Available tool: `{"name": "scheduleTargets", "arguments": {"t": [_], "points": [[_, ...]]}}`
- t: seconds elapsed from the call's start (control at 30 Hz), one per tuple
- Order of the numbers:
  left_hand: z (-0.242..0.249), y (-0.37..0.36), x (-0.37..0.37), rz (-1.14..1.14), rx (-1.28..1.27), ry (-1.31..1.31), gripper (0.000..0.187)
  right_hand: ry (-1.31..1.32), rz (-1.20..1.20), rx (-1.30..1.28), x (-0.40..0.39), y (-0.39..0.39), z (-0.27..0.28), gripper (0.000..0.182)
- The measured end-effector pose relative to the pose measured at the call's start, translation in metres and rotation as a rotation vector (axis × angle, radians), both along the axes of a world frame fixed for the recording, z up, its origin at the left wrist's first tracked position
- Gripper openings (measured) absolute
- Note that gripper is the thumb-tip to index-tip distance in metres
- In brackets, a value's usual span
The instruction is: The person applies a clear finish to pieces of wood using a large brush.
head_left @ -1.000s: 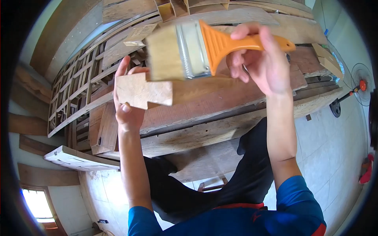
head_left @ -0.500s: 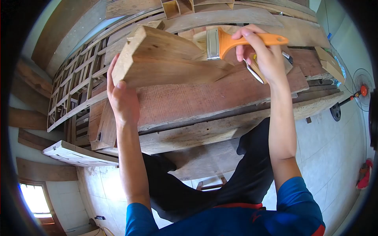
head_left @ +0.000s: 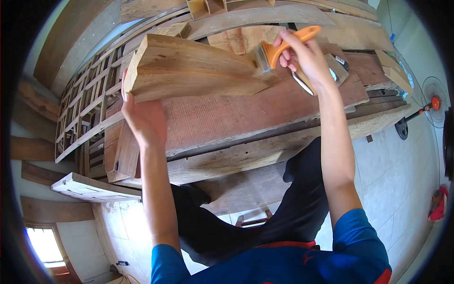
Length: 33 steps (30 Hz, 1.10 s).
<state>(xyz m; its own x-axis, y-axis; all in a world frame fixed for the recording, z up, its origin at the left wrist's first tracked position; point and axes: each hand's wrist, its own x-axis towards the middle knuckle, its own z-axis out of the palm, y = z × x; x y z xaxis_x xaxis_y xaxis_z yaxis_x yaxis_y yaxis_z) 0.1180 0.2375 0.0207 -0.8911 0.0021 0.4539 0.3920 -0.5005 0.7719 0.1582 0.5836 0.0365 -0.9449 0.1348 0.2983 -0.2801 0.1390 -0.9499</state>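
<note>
My left hand (head_left: 142, 118) grips the near left end of a thick, tapered wooden block (head_left: 189, 66), thumb on its edge, and holds it tilted above the bench. My right hand (head_left: 302, 57) is closed around the orange handle of a wide paintbrush (head_left: 283, 49). The brush's bristles, blurred by motion, are at the narrow right end of the block. Just below my right hand lies a slim white-edged item (head_left: 302, 84), partly hidden by the hand.
Reddish planks (head_left: 213, 123) form the work surface. A pale board (head_left: 236, 40) lies behind the block, with a divided wooden box (head_left: 231, 5) at the back. A wooden lattice (head_left: 90, 102) leans at left. A fan (head_left: 432, 102) stands at right.
The wooden block has moved left and turned, showing more of its broad grooved face. The paintbrush has tilted, its handle end now higher, and moved slightly left and down at the bristles.
</note>
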Motion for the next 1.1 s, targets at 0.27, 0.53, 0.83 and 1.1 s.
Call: {"name": "scheduleTargets", "arguments": {"t": [0.27,0.53,0.83,1.1], "points": [[-0.024,0.001,-0.013,0.188,0.31,-0.154,0.11,0.191,0.568,-0.243,0.035,-0.097,0.021,0.04],[-0.024,-0.009,-0.013,-0.42,0.543,0.112,0.105,0.055,0.728,-0.154,0.053,-0.133,0.019,0.035],[-0.032,-0.017,-0.027,-0.447,0.448,0.156,0.079,-0.157,0.434,0.328,0.031,-0.05,0.021,0.031],[-0.031,-0.014,-0.028,-0.466,0.409,0.176,0.078,-0.633,0.146,0.812,-0.008,0.007,-0.031,0.029]]}}
